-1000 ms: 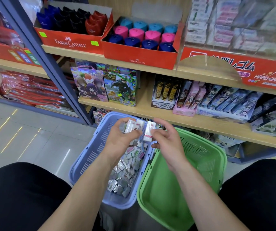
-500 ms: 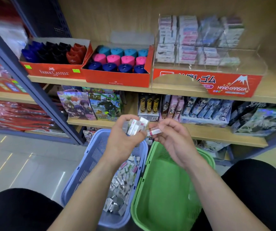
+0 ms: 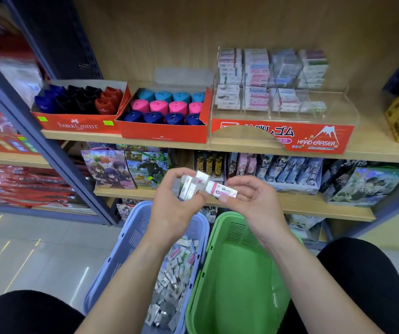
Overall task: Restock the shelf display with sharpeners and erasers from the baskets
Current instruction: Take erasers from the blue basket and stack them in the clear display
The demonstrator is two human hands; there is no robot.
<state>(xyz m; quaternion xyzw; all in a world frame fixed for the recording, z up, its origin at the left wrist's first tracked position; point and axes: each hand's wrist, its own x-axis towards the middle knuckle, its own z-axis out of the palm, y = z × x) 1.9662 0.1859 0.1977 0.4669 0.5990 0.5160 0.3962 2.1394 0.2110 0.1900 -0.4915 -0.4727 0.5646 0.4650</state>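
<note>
L hand (image 3: 173, 209) grips erasers (image 3: 190, 186) above basket (image 3: 131, 237) rim; R hand (image 3: 254, 203) pinches single eraser (image 3: 221, 189).

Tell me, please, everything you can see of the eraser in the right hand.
The eraser is a small white block in a paper sleeve with pink and dark print. It lies nearly level, its bare white end toward the left hand's bundle of erasers. The right hand pinches it by its sleeved end, in the air before the lower shelf.

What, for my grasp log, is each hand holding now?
Left hand: holds a bunch of erasers.
Right hand: pinches a single eraser.
</note>
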